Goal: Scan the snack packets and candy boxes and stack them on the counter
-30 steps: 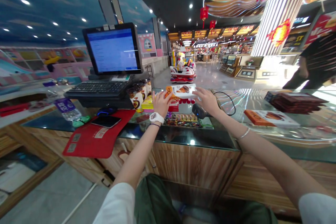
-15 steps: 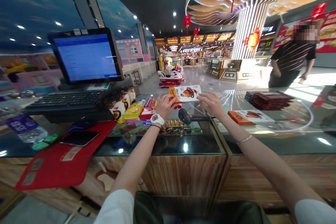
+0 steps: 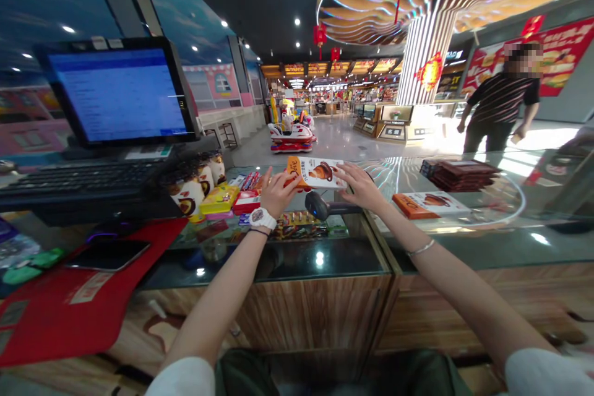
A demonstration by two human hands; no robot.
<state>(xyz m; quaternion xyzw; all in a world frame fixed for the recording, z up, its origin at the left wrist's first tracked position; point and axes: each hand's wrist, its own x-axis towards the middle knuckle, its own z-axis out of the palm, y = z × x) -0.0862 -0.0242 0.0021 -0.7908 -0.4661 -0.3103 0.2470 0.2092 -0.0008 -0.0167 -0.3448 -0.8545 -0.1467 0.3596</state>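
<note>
Between my two hands is an orange and white chocolate box, its printed front facing me above the glass counter. My left hand, with a white watch on the wrist, grips the box's orange end. My right hand holds its white end, fingers along the edge. Just below the box a black handheld scanner lies on the counter. A second box of the same look rests flat on the glass to the right of my right forearm.
At left stand a monitor, a keyboard and a phone on a red mat. Cups and small candy packs sit beside my left hand. Dark red packets are stacked at right. A person stands beyond the counter.
The view has turned slightly right, so things appear shifted left. Both hands still hold the box, which is tipped a little differently. The person across the counter has changed pose.
</note>
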